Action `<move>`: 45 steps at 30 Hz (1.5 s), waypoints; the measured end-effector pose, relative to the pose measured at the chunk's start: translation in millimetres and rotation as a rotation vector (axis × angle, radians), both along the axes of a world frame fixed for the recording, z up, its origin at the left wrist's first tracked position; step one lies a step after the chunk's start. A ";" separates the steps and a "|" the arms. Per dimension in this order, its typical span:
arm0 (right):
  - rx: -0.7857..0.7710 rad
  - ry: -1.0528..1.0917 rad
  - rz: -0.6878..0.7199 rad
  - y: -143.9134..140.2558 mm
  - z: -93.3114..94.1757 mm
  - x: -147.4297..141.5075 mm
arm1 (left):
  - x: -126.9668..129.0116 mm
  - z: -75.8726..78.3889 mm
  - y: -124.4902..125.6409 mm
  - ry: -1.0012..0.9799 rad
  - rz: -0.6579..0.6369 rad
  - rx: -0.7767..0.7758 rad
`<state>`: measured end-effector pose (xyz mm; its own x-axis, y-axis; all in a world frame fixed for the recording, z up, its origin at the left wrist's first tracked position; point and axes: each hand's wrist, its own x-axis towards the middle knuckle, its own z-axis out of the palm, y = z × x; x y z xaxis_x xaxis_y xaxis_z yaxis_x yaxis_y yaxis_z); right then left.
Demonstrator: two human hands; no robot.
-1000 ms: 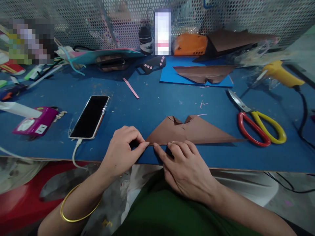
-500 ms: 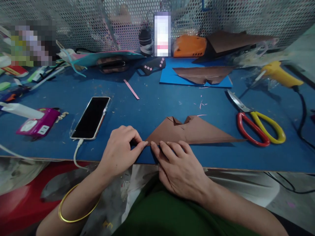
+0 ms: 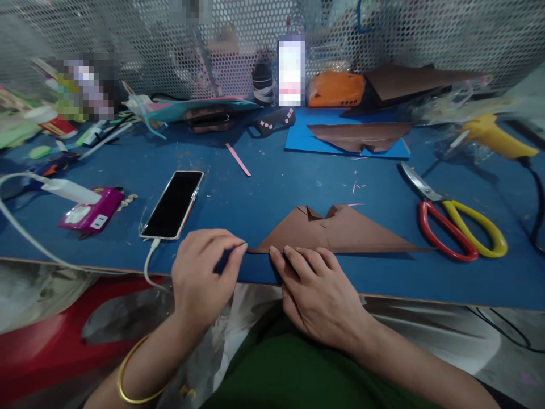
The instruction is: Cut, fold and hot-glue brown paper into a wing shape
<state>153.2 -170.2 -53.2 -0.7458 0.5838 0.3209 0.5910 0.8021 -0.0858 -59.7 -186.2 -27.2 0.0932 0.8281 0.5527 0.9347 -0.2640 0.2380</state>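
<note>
A folded brown paper [image 3: 340, 232] shaped like a wide triangle lies flat on the blue table [image 3: 272, 187], near its front edge. My left hand [image 3: 203, 274] pinches thumb and forefinger at the paper's left tip. My right hand [image 3: 319, 291] lies just right of it, its fingertips pressing down on the paper's near edge. A gold bangle [image 3: 136, 375] circles my left wrist. The two hands almost touch.
A dark phone [image 3: 172, 204] on a white cable lies left of my hands, with a pink charger [image 3: 91, 210] further left. Red and yellow scissors [image 3: 460, 227] lie at the right, a yellow glue gun [image 3: 494, 136] behind them. A blue sheet [image 3: 306, 139] carries another brown piece. A mesh wall [image 3: 128, 34] backs the clutter.
My left hand has slid a little left and toward me, out to the paper's tip. My right fingertips stay on the near edge. The view has shifted slightly.
</note>
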 end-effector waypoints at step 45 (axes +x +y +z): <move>0.028 0.117 -0.237 -11.1 1.2 66.8 | 92.4 -32.3 1.6 0.429 -0.314 0.008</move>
<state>220.0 -181.3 -52.0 -0.5466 0.7271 0.4154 0.7498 0.6458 -0.1440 32.7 -184.6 -59.5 0.5553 0.7197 0.4167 0.8230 -0.5474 -0.1513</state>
